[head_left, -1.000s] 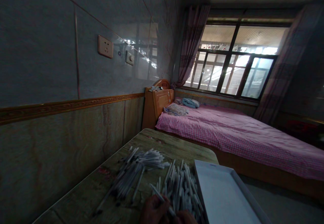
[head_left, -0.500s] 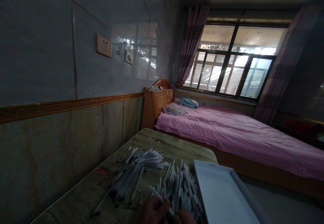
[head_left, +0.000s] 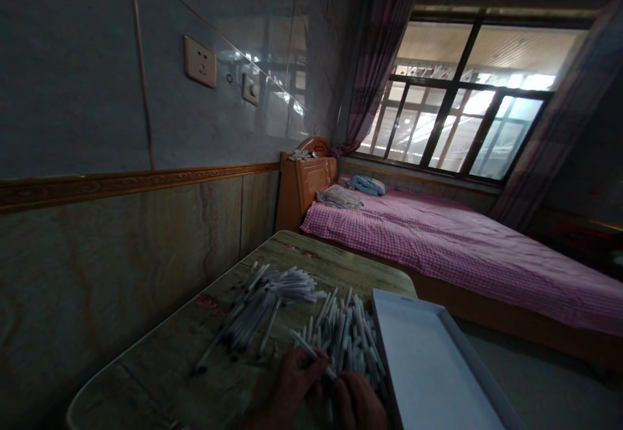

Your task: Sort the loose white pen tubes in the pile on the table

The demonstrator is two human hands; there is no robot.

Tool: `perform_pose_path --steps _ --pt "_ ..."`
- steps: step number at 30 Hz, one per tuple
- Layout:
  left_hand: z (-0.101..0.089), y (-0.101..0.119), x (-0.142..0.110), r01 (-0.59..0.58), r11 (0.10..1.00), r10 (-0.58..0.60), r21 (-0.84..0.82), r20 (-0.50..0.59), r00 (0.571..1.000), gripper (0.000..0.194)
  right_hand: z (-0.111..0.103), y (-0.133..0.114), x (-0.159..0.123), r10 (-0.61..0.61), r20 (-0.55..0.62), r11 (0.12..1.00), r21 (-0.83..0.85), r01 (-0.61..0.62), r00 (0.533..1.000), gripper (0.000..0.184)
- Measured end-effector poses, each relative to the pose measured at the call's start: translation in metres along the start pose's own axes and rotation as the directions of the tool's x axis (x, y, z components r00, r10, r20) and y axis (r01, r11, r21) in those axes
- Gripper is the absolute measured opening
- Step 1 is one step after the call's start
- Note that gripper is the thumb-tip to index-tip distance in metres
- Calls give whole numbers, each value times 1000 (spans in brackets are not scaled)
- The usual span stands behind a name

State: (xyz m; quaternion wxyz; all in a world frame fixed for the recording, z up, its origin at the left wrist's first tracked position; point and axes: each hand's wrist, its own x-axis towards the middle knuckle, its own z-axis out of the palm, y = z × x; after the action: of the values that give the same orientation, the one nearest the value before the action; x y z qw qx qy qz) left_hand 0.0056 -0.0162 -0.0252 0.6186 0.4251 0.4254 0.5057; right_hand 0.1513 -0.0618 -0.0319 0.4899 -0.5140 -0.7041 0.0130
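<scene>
My left hand (head_left: 294,381) is closed, pinching a slim white pen (head_left: 302,343) between thumb and fingers. The pen slants, its upper end pointing up and to the left. At its lower end my right hand (head_left: 359,401) is closed on the same pen, with the fingertips of both hands close together. Just beyond my hands lies a pile of white pen barrels (head_left: 348,329). Farther left is a second heap of thin white sticks with dark ends (head_left: 263,307), like pens or refills. The pen's lower end is mostly hidden by my fingers.
The marbled table (head_left: 180,365) has rounded corners and stands by the tiled wall (head_left: 195,235). A shallow white tray (head_left: 433,358) sits at its right side. Behind are a bed (head_left: 428,242) with a pink checked sheet, a wooden headboard (head_left: 304,180) and a window (head_left: 438,125).
The view has tipped slightly downward, so the table and both hands show higher in the picture. Both hands stay on the pen, and the piles look the same.
</scene>
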Motion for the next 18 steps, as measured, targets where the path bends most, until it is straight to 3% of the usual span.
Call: perform_pose_path --steps 7,12,18 --pt "0 6 -3 10 1000 -10 19 0 1000 49 -5 -5 -2 119 52 993 18 -120 992 41" --pt "1 10 -6 14 1000 -14 16 26 1000 48 -9 -9 -2 145 39 989 -38 -144 989 53" --pt "1 16 -7 17 1000 -17 2 25 1000 46 -13 -12 0 205 87 977 40 -209 975 42"
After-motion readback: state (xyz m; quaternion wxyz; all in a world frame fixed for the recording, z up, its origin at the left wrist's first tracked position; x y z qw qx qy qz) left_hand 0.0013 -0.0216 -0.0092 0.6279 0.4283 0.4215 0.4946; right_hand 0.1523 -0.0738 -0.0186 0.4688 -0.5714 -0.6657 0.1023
